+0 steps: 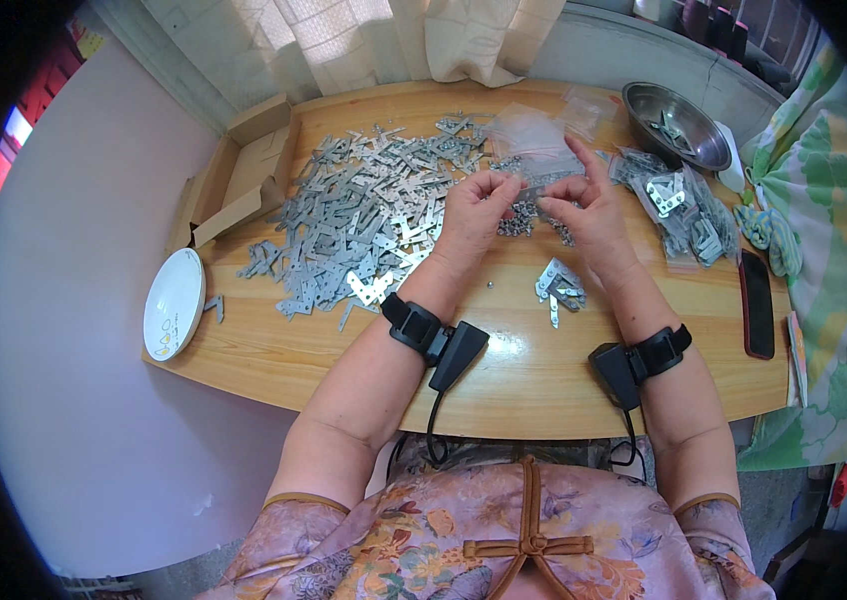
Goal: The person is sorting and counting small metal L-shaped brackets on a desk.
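Both your hands are over the table [524,370] now: your left hand [471,214] has thumb and forefinger drawn narrow, your right hand [592,215] curls its thumb inward, forefinger raised. They're right at the near end of a clear bag [532,130]; whether either grips it, I can't tell. Flat brackets [354,210] crowd your left side. On your right sit filled bags [689,215], then a black phone [757,305] near the right edge. Your roomiest stretch: wood running from the bracket cluster [568,288] to the front edge.
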A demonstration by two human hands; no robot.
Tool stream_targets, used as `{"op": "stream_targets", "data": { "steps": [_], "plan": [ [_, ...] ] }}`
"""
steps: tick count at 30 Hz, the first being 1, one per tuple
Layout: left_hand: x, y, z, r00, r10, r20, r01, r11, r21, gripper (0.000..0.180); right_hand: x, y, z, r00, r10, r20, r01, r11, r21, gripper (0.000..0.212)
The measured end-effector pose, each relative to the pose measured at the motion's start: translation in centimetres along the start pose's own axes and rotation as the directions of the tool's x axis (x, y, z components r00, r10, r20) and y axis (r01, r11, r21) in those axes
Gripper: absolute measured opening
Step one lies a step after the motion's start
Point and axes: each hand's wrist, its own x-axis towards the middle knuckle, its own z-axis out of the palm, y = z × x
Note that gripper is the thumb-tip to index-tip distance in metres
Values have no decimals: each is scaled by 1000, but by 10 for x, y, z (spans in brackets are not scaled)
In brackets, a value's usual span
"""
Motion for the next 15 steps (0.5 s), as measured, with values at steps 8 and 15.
{"op": "stream_targets", "data": {
  "steps": [8, 15],
  "plan": [
    [-3, -1, 4, 993, -88, 79, 82, 994, 73, 18, 2, 3, -4, 992, 20, -123, 4, 982, 187, 73],
    [-5, 3, 8, 997, -21, 71, 22, 1000, -16, 18, 2, 9, -3, 1000, 12, -16, -10, 994, 110, 72]
  ]
}}
